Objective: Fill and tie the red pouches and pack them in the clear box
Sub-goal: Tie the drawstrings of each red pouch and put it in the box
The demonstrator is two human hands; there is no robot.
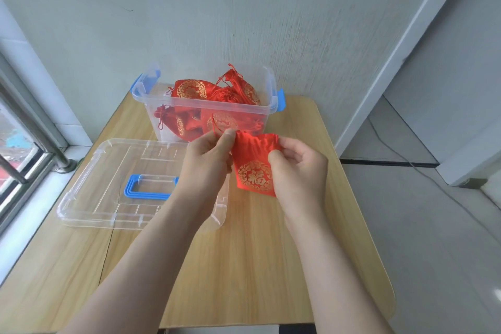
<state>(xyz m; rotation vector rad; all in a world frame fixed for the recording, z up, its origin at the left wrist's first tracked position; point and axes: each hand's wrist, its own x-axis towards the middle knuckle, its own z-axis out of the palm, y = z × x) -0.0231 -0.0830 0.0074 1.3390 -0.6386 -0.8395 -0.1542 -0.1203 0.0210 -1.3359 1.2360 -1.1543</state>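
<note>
Above rounded woodgrain table [271, 252], left hand [206, 163] and right hand [298, 171] pinch a satiny gold-printed red pouch [252, 154].

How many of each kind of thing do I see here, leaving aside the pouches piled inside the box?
Red pouch outside the box: 1
Clear box: 1
Clear lid: 1
Wooden table: 1
Total: 4

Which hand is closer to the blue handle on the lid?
Left. The left hand is just right of the blue handle; the right hand is farther right, beyond the red pouch.
</note>
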